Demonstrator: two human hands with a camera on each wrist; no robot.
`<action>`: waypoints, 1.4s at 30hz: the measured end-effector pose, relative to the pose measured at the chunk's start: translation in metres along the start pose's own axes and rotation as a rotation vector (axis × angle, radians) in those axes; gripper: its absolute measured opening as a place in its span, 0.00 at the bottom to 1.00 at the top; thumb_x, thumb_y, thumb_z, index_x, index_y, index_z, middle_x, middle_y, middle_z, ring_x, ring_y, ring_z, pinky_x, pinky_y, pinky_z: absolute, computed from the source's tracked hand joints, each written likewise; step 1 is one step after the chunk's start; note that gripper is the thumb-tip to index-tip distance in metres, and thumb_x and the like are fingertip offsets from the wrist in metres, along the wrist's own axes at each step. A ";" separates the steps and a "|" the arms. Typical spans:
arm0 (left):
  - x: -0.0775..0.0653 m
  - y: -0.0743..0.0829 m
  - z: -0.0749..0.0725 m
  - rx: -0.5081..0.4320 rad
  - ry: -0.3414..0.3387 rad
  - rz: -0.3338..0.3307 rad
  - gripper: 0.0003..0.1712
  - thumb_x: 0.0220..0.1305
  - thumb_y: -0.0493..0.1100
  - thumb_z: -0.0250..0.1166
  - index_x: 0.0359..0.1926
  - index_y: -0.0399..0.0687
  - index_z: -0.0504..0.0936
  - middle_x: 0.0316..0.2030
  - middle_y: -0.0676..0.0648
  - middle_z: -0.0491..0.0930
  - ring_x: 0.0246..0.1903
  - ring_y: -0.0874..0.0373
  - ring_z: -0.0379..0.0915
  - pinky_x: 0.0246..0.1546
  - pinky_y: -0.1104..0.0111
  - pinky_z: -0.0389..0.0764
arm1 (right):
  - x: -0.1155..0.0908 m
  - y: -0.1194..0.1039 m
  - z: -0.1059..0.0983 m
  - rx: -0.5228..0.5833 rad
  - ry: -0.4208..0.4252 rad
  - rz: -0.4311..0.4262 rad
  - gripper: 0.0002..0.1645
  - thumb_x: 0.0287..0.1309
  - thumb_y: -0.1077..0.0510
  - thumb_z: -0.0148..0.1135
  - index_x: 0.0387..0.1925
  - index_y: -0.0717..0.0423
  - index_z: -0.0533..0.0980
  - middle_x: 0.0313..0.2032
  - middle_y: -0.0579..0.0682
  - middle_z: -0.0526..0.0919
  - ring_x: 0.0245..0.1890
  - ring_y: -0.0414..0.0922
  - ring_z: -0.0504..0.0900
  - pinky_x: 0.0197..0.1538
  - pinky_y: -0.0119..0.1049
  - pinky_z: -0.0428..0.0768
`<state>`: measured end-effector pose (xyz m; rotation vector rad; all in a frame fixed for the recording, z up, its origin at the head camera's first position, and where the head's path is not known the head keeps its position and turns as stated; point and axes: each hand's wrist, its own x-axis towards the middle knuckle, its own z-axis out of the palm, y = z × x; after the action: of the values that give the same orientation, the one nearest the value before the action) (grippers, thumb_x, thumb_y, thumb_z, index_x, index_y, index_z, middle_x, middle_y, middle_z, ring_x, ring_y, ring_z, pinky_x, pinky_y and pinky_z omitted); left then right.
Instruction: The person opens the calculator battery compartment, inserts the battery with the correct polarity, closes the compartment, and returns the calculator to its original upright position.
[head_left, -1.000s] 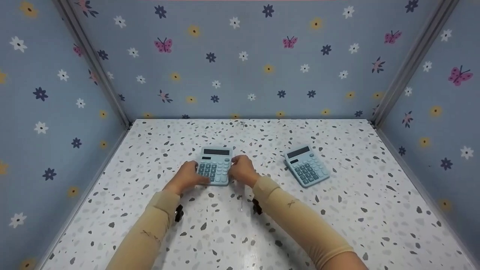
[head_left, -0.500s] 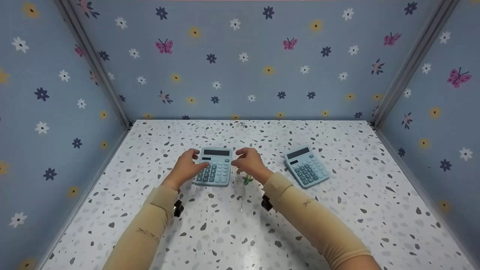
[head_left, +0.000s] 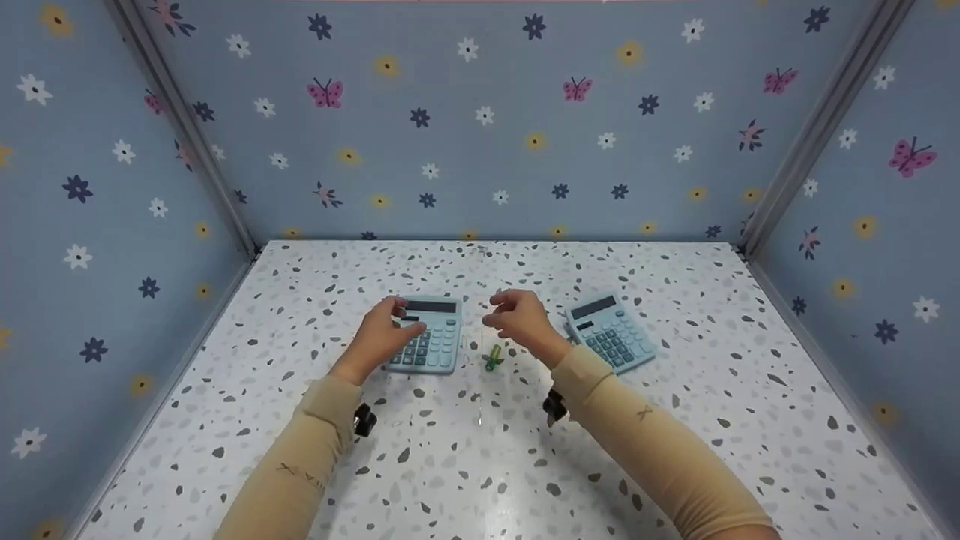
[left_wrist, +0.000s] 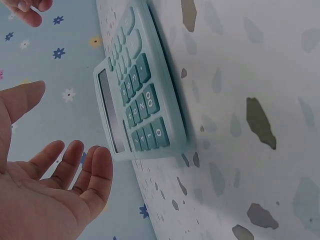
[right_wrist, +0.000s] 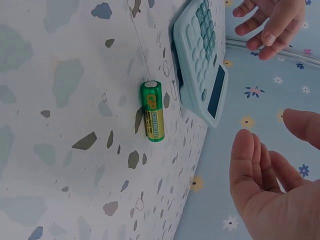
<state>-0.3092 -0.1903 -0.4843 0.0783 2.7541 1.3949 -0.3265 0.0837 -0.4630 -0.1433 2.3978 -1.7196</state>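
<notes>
A light-blue calculator (head_left: 439,341) lies face up on the speckled table, its dark display toward the back wall. My left hand (head_left: 379,337) hovers over its left edge, fingers relaxed and thumb apart, holding nothing. To the right of that calculator, a green and yellow battery (head_left: 493,358) lies on its side; the right wrist view shows this battery (right_wrist: 152,111) marked GP Greencell. My right hand (head_left: 525,322) is raised beyond the battery, fingers loosely bent around an empty gap. Left of the right forearm's cuff, a second light-blue calculator (head_left: 615,334) lies turned at an angle, partly hidden by the hand.
The white table (head_left: 420,465) has grey speckles. Blue flowered panels (head_left: 480,120) enclose it at the back and both sides, with metal posts (head_left: 825,127) at the corners. A small black device (head_left: 555,406) is strapped under the right wrist, another (head_left: 364,420) under the left.
Both hands have let go of the left calculator and risen. The right hand has moved right and away, uncovering the battery on the table. The left hand stays over the calculator's left side.
</notes>
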 end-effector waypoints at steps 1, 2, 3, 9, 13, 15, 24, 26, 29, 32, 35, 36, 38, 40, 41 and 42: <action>0.000 0.000 0.001 -0.001 0.000 0.008 0.37 0.76 0.48 0.68 0.75 0.32 0.67 0.66 0.31 0.74 0.59 0.41 0.74 0.64 0.48 0.78 | -0.001 0.001 -0.002 0.001 0.006 -0.005 0.24 0.66 0.64 0.73 0.61 0.65 0.81 0.45 0.56 0.84 0.44 0.50 0.86 0.48 0.41 0.90; -0.001 0.001 0.003 -0.007 0.001 0.011 0.37 0.76 0.48 0.68 0.75 0.33 0.68 0.65 0.32 0.74 0.57 0.42 0.74 0.63 0.49 0.78 | -0.002 0.001 -0.005 0.002 0.013 -0.009 0.23 0.66 0.63 0.73 0.61 0.64 0.82 0.44 0.56 0.84 0.44 0.50 0.86 0.48 0.41 0.90; -0.001 0.002 0.004 -0.012 0.003 0.017 0.36 0.76 0.47 0.68 0.74 0.33 0.68 0.64 0.32 0.75 0.56 0.43 0.73 0.62 0.49 0.77 | -0.004 0.002 -0.007 0.000 0.020 -0.015 0.23 0.66 0.63 0.73 0.61 0.64 0.82 0.44 0.55 0.84 0.44 0.49 0.86 0.49 0.41 0.90; -0.003 0.006 0.010 -0.036 0.011 0.036 0.35 0.76 0.47 0.69 0.74 0.33 0.69 0.65 0.33 0.75 0.61 0.41 0.73 0.67 0.48 0.76 | -0.010 0.006 -0.023 -0.020 0.050 -0.050 0.25 0.65 0.63 0.73 0.62 0.64 0.82 0.43 0.54 0.83 0.44 0.50 0.86 0.51 0.43 0.90; -0.005 0.011 0.014 -0.053 0.013 0.041 0.36 0.75 0.47 0.69 0.75 0.34 0.69 0.67 0.31 0.75 0.65 0.38 0.73 0.71 0.46 0.75 | -0.014 0.006 -0.034 -0.031 0.073 -0.074 0.23 0.66 0.63 0.73 0.61 0.63 0.83 0.42 0.53 0.83 0.41 0.46 0.84 0.46 0.38 0.89; -0.006 0.013 0.016 -0.062 0.013 0.045 0.36 0.75 0.46 0.69 0.75 0.33 0.69 0.68 0.29 0.74 0.65 0.37 0.73 0.71 0.46 0.75 | -0.016 0.006 -0.038 -0.038 0.079 -0.092 0.22 0.66 0.63 0.72 0.60 0.64 0.83 0.41 0.52 0.83 0.38 0.43 0.83 0.45 0.36 0.88; -0.013 0.021 0.023 -0.084 0.008 0.056 0.36 0.75 0.45 0.69 0.75 0.34 0.69 0.68 0.30 0.75 0.62 0.40 0.72 0.64 0.48 0.76 | -0.023 0.010 -0.047 -0.079 0.095 -0.107 0.23 0.66 0.62 0.73 0.61 0.64 0.82 0.42 0.53 0.84 0.39 0.42 0.82 0.46 0.35 0.87; -0.014 0.023 0.025 -0.089 0.006 0.059 0.36 0.75 0.45 0.70 0.76 0.34 0.69 0.68 0.30 0.75 0.63 0.39 0.73 0.64 0.47 0.77 | -0.025 0.011 -0.049 -0.086 0.099 -0.112 0.23 0.66 0.63 0.73 0.61 0.64 0.82 0.42 0.53 0.84 0.39 0.42 0.82 0.45 0.34 0.86; -0.015 0.026 0.028 -0.087 0.002 0.063 0.36 0.75 0.46 0.70 0.76 0.35 0.69 0.68 0.31 0.75 0.63 0.39 0.74 0.63 0.47 0.78 | -0.027 0.014 -0.052 -0.089 0.106 -0.124 0.23 0.66 0.63 0.72 0.61 0.64 0.82 0.42 0.54 0.84 0.40 0.43 0.82 0.44 0.33 0.85; -0.015 0.027 0.032 -0.087 -0.001 0.067 0.36 0.75 0.47 0.71 0.76 0.36 0.70 0.68 0.32 0.76 0.63 0.39 0.75 0.62 0.48 0.79 | -0.029 0.017 -0.055 -0.092 0.118 -0.126 0.23 0.66 0.63 0.72 0.61 0.65 0.82 0.41 0.53 0.84 0.39 0.43 0.83 0.43 0.33 0.84; -0.016 0.029 0.035 -0.081 0.001 0.078 0.36 0.75 0.47 0.71 0.75 0.36 0.71 0.67 0.32 0.77 0.62 0.39 0.76 0.63 0.47 0.79 | -0.030 0.021 -0.058 -0.092 0.133 -0.123 0.23 0.65 0.63 0.73 0.61 0.65 0.83 0.40 0.53 0.85 0.38 0.42 0.83 0.42 0.32 0.84; -0.016 0.030 0.036 -0.079 0.001 0.083 0.35 0.75 0.46 0.71 0.75 0.36 0.71 0.67 0.32 0.77 0.62 0.39 0.76 0.63 0.47 0.79 | -0.030 0.023 -0.059 -0.094 0.138 -0.122 0.23 0.65 0.63 0.73 0.61 0.66 0.83 0.40 0.53 0.85 0.38 0.41 0.82 0.41 0.31 0.84; -0.017 0.031 0.038 -0.080 -0.005 0.093 0.35 0.75 0.46 0.71 0.75 0.37 0.72 0.67 0.32 0.77 0.62 0.39 0.76 0.62 0.47 0.80 | -0.031 0.025 -0.062 -0.093 0.148 -0.114 0.23 0.65 0.63 0.73 0.60 0.65 0.83 0.40 0.52 0.85 0.37 0.41 0.82 0.40 0.30 0.83; -0.017 0.032 0.040 -0.087 -0.014 0.101 0.35 0.75 0.46 0.71 0.75 0.37 0.72 0.66 0.33 0.77 0.62 0.38 0.76 0.61 0.47 0.80 | -0.031 0.029 -0.065 -0.085 0.156 -0.109 0.23 0.65 0.64 0.73 0.60 0.66 0.83 0.39 0.53 0.85 0.36 0.41 0.82 0.38 0.29 0.82; -0.017 0.032 0.041 -0.088 -0.019 0.106 0.35 0.75 0.46 0.71 0.75 0.38 0.72 0.66 0.33 0.77 0.62 0.39 0.76 0.61 0.47 0.80 | -0.031 0.030 -0.067 -0.083 0.159 -0.103 0.23 0.65 0.64 0.73 0.60 0.66 0.83 0.40 0.53 0.85 0.36 0.41 0.82 0.37 0.29 0.81; -0.016 0.033 0.042 -0.088 -0.023 0.111 0.35 0.75 0.46 0.71 0.75 0.38 0.72 0.66 0.33 0.77 0.62 0.39 0.76 0.61 0.47 0.80 | -0.032 0.031 -0.068 -0.080 0.161 -0.094 0.23 0.65 0.64 0.73 0.60 0.65 0.83 0.40 0.53 0.85 0.36 0.41 0.82 0.37 0.29 0.81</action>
<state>-0.2891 -0.1382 -0.4825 0.2451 2.7034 1.5297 -0.3088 0.1630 -0.4686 -0.1357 2.6166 -1.7375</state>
